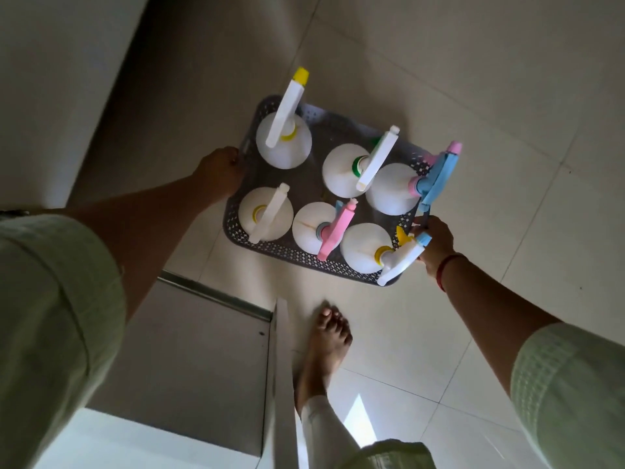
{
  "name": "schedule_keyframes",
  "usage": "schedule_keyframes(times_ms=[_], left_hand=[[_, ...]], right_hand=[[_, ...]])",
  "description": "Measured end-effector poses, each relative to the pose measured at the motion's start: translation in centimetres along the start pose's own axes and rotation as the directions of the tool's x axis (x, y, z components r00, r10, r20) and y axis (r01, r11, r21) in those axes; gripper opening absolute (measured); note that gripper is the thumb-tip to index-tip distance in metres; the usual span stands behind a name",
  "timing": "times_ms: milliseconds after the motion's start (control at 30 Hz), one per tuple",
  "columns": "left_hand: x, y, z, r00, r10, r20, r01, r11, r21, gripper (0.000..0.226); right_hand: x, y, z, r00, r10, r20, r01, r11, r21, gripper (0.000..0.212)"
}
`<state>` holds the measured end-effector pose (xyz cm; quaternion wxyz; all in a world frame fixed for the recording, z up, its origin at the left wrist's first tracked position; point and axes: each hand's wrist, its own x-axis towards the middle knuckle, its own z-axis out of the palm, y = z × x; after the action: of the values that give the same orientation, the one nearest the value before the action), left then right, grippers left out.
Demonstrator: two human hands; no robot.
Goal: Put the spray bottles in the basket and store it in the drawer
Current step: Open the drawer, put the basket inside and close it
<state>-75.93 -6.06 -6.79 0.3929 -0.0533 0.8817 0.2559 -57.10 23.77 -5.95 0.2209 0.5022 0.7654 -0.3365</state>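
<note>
Basket [267, 247] handles under both hands

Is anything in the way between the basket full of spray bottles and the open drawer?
Nothing visible is. Both hands, left hand and right hand, hold the basket in the air. The open drawer sits below and nearer the person, its inside bare. The bare foot stands beside the drawer, not over it.

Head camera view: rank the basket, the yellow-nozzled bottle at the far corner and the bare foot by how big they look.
1. basket
2. and 3. yellow-nozzled bottle and bare foot: similar apparent size, and the bottle is closer to the camera, so unranked.
</note>
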Motion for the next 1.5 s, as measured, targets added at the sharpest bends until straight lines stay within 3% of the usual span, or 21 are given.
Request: schedule_keyframes(times_ms=[167, 367, 667, 833, 967, 1200, 1300, 1500], left_hand=[[-2.0, 0.5, 0.7, 0.986, 0.084, -0.142, -0.067, 0.991, 0.116, 0.030], [-4.4, 1.5, -2.0, 0.991, 0.051, -0.123, -0.029, 0.984, 0.176, 0.031], [-12.2, 8.2, -9.9, 0.986, 0.055, -0.160, -0.038, 0.993, 0.110, 0.031], [-17.2, 11.1, -14.7, 0.977, 0.043, -0.210, -0.035, 0.998, 0.043, 0.030], [-22.4, 11.9, -18.6, 0.961, 0.063, -0.268, -0.065, 0.998, 0.001, 0.022], [-32.0, 9.6, -23.9, 0.930, -0.019, -0.367, -0.029, 0.992, -0.124, 0.021], [-35.9, 7.0, -25.0, 0.913, -0.069, -0.402, -0.004, 0.984, -0.180, 0.020], [-43.8, 1.4, -23.0, 0.843, -0.242, -0.480, 0.071, 0.935, -0.346, 0.022]], right_hand=[[-0.4, -0.3, 0.0, 0.999, -0.033, -0.026, 0.030, 0.994, -0.102, 0.029], [-1.8, -2.1, -3.3, 0.993, -0.120, 0.006, 0.119, 0.973, -0.199, 0.030], [-8.8, -9.5, -14.4, 0.982, -0.184, -0.035, 0.179, 0.977, -0.120, 0.030], [-13.1, -15.1, -20.8, 0.963, -0.268, -0.007, 0.266, 0.959, -0.098, 0.047], [-16.1, -19.4, -24.7, 0.948, -0.318, -0.014, 0.314, 0.942, -0.117, 0.027], [-22.9, -25.8, -27.2, 0.931, -0.347, 0.110, 0.356, 0.931, -0.077, 0.027], [-26.0, -27.8, -26.9, 0.933, -0.329, 0.146, 0.330, 0.944, 0.020, 0.034], [-31.2, -29.9, -24.2, 0.857, -0.412, 0.309, 0.416, 0.907, 0.056, 0.027]])
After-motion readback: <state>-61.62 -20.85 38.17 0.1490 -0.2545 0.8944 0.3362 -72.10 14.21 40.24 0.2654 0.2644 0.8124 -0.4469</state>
